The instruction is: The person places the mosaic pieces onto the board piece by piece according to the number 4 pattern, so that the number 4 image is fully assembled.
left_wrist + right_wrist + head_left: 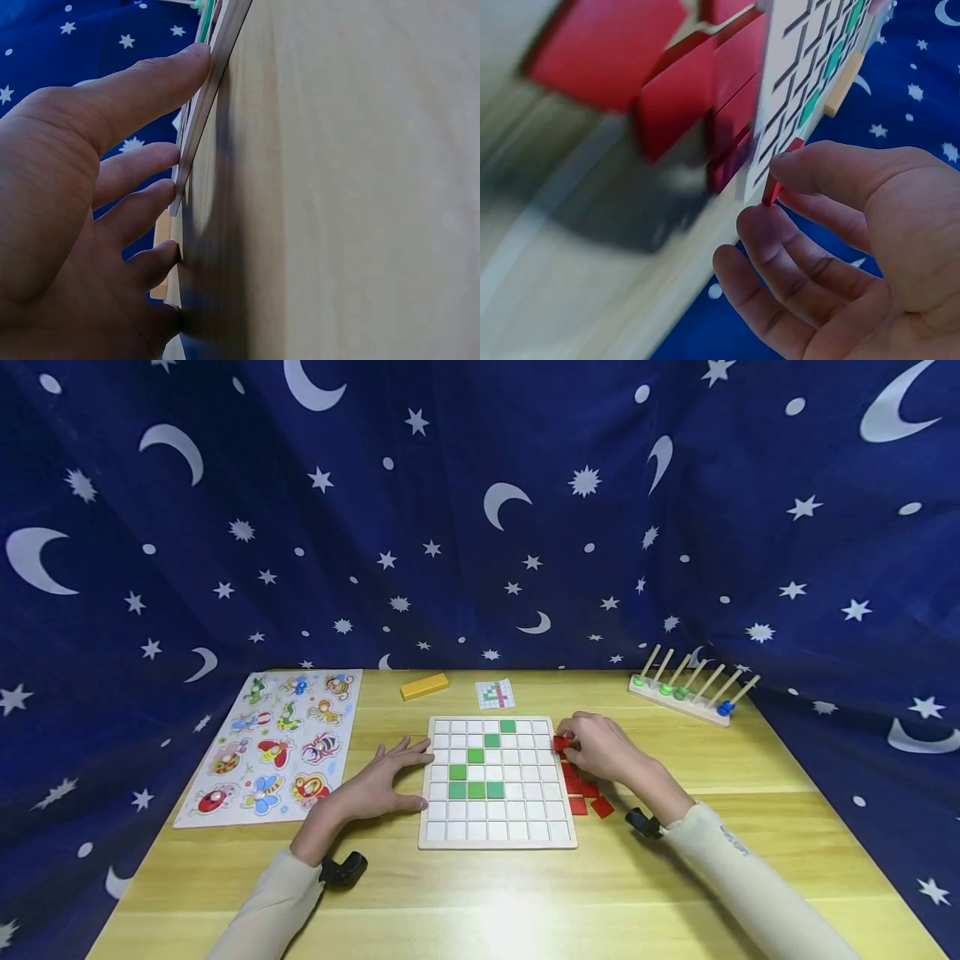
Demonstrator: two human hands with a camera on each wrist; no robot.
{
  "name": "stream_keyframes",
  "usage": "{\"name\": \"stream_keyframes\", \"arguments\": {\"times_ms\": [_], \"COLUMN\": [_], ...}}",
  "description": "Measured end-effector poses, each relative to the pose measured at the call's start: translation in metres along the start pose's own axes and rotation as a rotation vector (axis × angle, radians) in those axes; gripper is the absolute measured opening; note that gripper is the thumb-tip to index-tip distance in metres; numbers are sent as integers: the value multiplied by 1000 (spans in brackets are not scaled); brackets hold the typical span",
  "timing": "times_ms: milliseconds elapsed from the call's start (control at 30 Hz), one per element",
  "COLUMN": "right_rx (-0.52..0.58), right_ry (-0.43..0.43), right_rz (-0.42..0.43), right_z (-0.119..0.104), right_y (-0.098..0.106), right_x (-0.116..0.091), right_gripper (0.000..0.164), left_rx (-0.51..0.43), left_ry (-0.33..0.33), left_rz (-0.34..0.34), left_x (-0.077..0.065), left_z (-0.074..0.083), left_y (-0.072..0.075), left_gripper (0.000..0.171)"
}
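Note:
A white square grid board (498, 822) lies mid-table, with several green tiles (476, 790) set in its cells along a diagonal and a short row. My left hand (378, 783) is spread at the board's left edge, thumb and fingertips touching its side in the left wrist view. At the board's upper right edge my right hand (600, 745) pinches a red square tile (780, 176) between thumb and fingers. Below that hand, loose red tiles (577, 806) lie in a cluster along the board's right side, partly covered by the hand in the head view.
A small pattern card (496, 694) with a green and red design lies behind the board. Left of it rests a yellow block (424, 686). An insect picture sheet (262, 752) covers the table's left side; a peg rack (678, 700) with coloured beads stands at the back right.

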State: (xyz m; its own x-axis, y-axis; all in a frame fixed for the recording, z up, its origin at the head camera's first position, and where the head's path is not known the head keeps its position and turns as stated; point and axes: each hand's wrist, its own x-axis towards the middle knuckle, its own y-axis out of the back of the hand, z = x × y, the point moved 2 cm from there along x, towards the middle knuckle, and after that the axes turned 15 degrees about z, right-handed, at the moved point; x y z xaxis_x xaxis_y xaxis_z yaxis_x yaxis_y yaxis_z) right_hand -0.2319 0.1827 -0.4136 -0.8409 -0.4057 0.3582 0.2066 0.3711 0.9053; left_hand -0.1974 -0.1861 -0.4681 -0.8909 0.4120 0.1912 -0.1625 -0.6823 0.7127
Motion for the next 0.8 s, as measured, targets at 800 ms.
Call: {"name": "stream_keyframes", "arguments": {"times_ms": [800], "right_rx": [78], "right_ry": [106], "right_rz": [-57], "right_z": [-43], "right_y": [-39], "right_x": [42], "right_gripper": [24], "left_rx": [-10], "left_ry": [-3], "left_rz": [3], "left_x": [0], "left_z": [1], "left_y": [0], "left_gripper": [73]}}
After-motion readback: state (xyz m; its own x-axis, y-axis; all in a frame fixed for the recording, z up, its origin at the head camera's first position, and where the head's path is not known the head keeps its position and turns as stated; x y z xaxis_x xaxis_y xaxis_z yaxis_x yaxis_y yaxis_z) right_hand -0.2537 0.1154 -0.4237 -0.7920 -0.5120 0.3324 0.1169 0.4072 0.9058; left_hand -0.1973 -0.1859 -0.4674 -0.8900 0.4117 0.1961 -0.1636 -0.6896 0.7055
